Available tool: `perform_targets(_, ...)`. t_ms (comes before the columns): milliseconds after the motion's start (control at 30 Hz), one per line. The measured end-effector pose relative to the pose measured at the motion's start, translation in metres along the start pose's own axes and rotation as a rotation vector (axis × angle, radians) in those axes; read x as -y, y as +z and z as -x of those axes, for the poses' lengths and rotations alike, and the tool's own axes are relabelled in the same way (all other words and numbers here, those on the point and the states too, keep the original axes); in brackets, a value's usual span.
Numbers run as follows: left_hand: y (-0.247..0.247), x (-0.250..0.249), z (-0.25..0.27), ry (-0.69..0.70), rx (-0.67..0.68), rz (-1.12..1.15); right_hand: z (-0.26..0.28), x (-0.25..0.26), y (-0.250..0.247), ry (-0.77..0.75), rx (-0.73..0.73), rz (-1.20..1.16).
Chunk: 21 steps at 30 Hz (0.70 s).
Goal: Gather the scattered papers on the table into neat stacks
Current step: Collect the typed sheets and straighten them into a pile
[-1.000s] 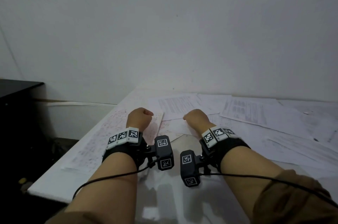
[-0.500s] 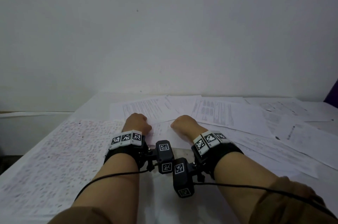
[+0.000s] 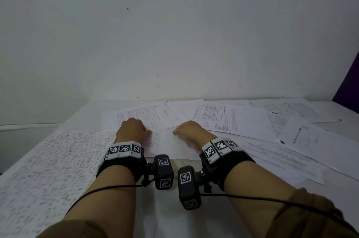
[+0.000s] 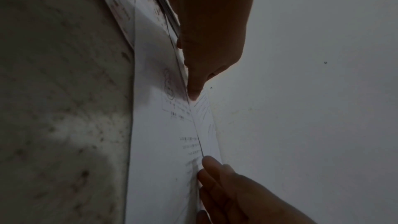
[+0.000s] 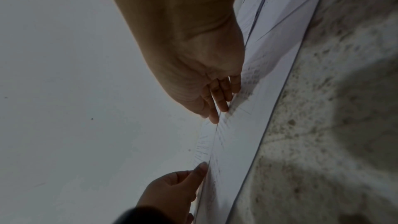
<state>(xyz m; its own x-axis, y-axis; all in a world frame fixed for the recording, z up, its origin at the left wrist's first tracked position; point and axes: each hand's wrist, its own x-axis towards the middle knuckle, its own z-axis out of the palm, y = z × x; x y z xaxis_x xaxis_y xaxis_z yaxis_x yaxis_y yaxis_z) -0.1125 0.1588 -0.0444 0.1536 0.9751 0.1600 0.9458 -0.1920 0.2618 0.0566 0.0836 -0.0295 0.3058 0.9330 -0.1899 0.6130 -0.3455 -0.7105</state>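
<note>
Plain grey wall behind a speckled table (image 3: 171,224) strewn with thin, limp printed papers (image 3: 233,119), spread from 9 to 3 o'clock. Left hand (image 3: 132,130) and right hand (image 3: 191,130), fingers curled, pinch one sheet (image 3: 171,144) at 12 o'clock. Risk: hasty dragging could crease it or scatter overlapping neighbours.

Papers (image 3: 233,121) overlap across the table (image 3: 83,113); both hands rest on them.

From up on the head we look down at the table (image 3: 174,218), while both wrist cameras sit low, very close, sharing one sheet (image 4: 163,142).
</note>
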Motion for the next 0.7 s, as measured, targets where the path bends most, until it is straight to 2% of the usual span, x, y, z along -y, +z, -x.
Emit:
perform_targets(100, -0.002, -0.001, 0.003, 0.026, 0.023, 0.039, 0.003, 0.000, -0.002, -0.011, 0.006, -0.007)
perform_targets(500, 0.005, -0.015, 0.007, 0.144, -0.108, -0.147, 0.005, -0.006, -0.008, 0.018, -0.021, -0.144)
perform_targets(700, 0.007, -0.019, 0.008, 0.097, -0.095, -0.181, 0.008, -0.006, -0.008, -0.005, -0.031, -0.208)
